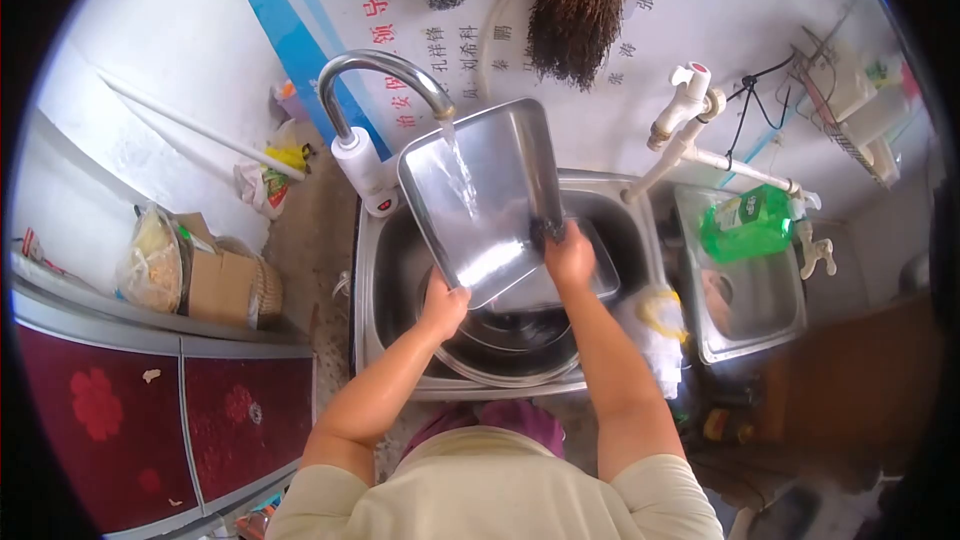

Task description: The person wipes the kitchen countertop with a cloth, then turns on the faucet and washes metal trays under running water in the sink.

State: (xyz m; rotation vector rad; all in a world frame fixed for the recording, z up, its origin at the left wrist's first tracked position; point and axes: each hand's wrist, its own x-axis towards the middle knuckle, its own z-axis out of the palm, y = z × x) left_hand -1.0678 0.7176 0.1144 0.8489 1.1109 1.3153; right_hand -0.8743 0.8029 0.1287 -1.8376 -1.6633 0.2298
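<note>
A rectangular metal tray [500, 170] is held tilted over the sink [640, 230], with water from the curved faucet [385, 60] running into it. My left hand [443, 305] grips its lower left corner, fingers closed. At its lower right side, my right hand [570, 258] is closed on the rim, with something dark at the fingertips that I cannot make out. Below the tray, a large round metal basin [520, 365] rests in the sink, and another metal container [602, 275] shows partly behind my right hand.
A green bottle [745, 223] lies over a smaller sink [765, 335] at the right. White pipes with taps [690, 100] stand behind. A cloth [645, 325] hangs on the sink's right edge. A cardboard box [222, 285] is at the left. A brush [585, 15] hangs on the wall.
</note>
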